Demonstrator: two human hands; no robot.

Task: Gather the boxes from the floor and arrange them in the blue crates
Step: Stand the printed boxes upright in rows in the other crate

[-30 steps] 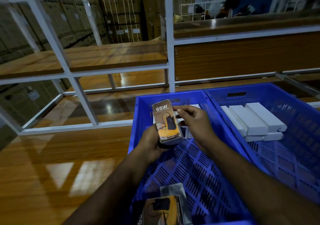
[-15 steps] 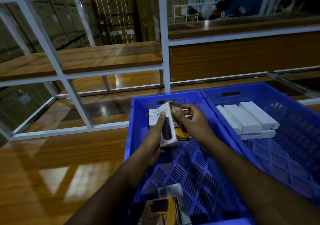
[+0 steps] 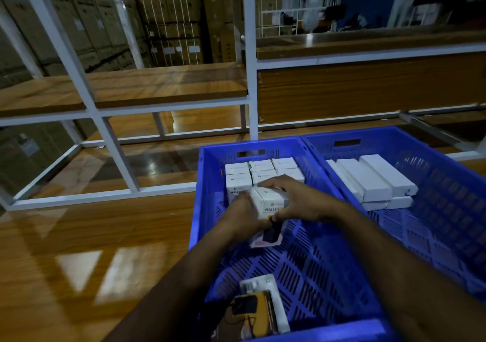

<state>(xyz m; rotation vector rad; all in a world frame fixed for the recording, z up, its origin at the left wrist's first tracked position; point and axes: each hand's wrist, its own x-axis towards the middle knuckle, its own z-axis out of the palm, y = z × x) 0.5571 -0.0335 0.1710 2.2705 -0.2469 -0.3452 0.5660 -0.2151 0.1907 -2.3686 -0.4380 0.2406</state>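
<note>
A: Held box (image 3: pixel 269 201) — looks?

B: Small carton; white top face with a tiny red mark; white side printed with dark capitals, "HALLEY" partly readable; an orange and black panel shows at its lower end, below the fingers; it sits tilted, low inside the left crate (image 3: pixel 202 184).

A: Grip?

B: Both hands on it; left hand (image 3: pixel 243 216) wraps its left side, fingers curled round the edge; right hand (image 3: pixel 302 201) is draped over the top and right side, fingers curled, thumb down at the front near the orange patch; clamped from both flanks.

A: Around the grip?

B: Just beyond the fingers, a block of the same white boxes (image 3: pixel 260 170) stands upright in rows against the crate's far wall; the held one touches or nearly touches the front row; cannot tell which; exact count unclear, some hidden by the hands.

A: Nearer than the grip?

B: Another box (image 3: pixel 259 311), lying flat at the near wall, between the forearms; orange and black face, white edge with a barcode label.

A: Right of the grip?

B: Right crate (image 3: pixel 447 165), wall to wall with the left one; long white boxes (image 3: pixel 373 181) stacked in it, plain faces.

A: Left?

B: Glossy wood floor (image 3: pixel 79 249); white rack (image 3: pixel 113 144) behind.
</note>
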